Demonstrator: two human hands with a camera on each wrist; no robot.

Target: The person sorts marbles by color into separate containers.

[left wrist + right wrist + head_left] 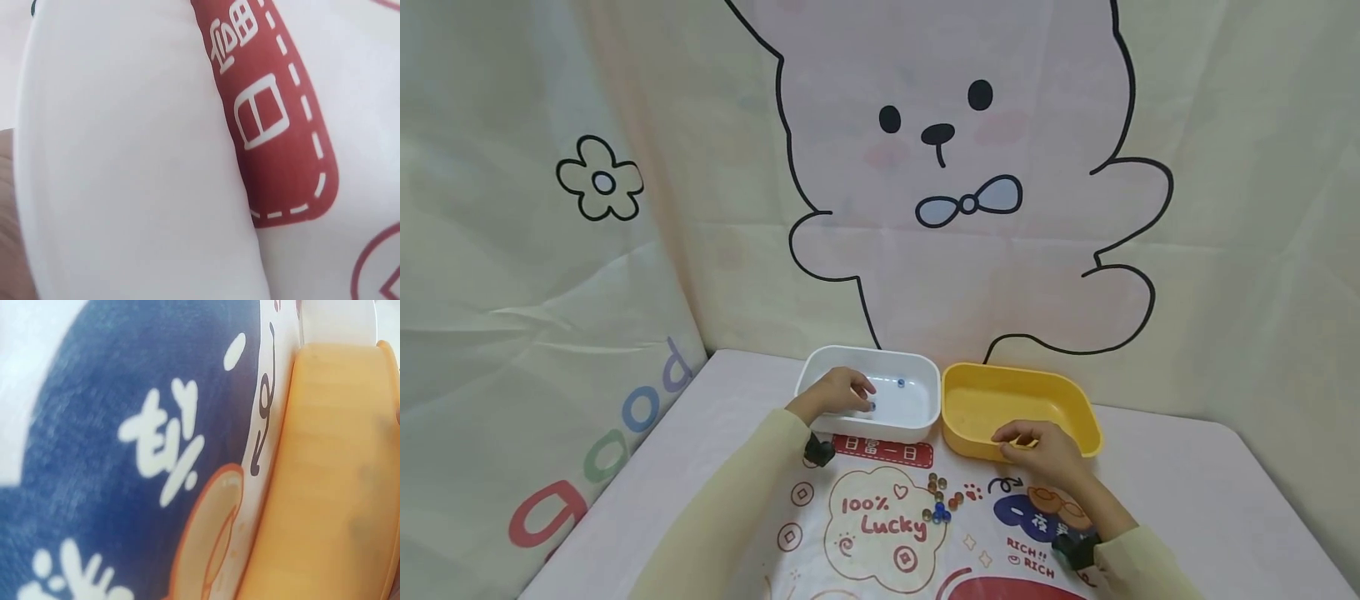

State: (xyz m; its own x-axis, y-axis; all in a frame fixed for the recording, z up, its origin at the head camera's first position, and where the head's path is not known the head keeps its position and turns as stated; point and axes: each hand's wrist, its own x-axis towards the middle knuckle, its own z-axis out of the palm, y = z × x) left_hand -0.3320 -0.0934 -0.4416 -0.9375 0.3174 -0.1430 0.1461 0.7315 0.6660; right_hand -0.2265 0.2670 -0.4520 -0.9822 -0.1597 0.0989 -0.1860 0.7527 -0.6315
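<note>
In the head view my left hand [842, 390] reaches over the near left part of the white basin [850, 431], thumb and forefinger apart. A small blue marble [872, 407] shows right beside the thumb tip, and another blue marble [901, 383] lies on the basin floor. My right hand [1043, 450] is over the near rim of the yellow basin [1022, 379], its fingers bent toward the thumb. Whether anything small sits between those fingertips is not visible. The left wrist view catches only a sliver of hand [12, 219] behind the white wall.
On the printed tablecloth [880, 567], in front of the basins, lie several amber-brown marbles [933, 483] and a few blue marbles [939, 508]. The two basins stand side by side. A curtain with a bear drawing [955, 283] hangs behind the table.
</note>
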